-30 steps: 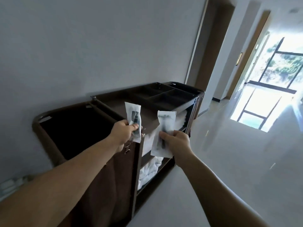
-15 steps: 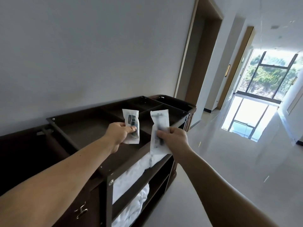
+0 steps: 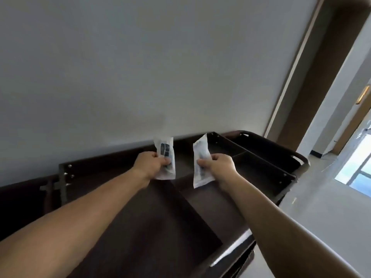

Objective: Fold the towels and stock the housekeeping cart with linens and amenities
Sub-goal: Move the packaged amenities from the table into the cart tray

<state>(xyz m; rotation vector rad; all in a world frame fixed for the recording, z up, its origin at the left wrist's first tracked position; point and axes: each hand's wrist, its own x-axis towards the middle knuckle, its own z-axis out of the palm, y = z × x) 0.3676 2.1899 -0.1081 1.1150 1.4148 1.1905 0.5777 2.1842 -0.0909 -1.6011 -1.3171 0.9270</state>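
From my head camera, both my bare forearms reach out over the dark brown housekeeping cart point(image 3: 140, 227), which stands against a plain grey wall point(image 3: 160, 67). My left hand point(image 3: 149, 164) holds a small white plastic amenity sachet with a dark item inside point(image 3: 164, 147); my fingers point(image 3: 166, 162) are curled round its lower half and pinch it, so it stands nearly upright. My right hand point(image 3: 219, 165) pinches a second, longer white plastic sachet point(image 3: 200, 151) at its middle, thumb and fingers pressed against it, its top leaning a little to the right. What is sealed in this one I cannot tell. The two sachets are near each other but apart, and both hang in the air above the cart's divided top tray, over the compartments on the far side, touching nothing but my hands. To the right, past the cart's curved end handle point(image 3: 301, 157), lie a pale glossy floor point(image 3: 331, 217), a brown door frame point(image 3: 313, 77) and a bright window point(image 3: 357, 169).
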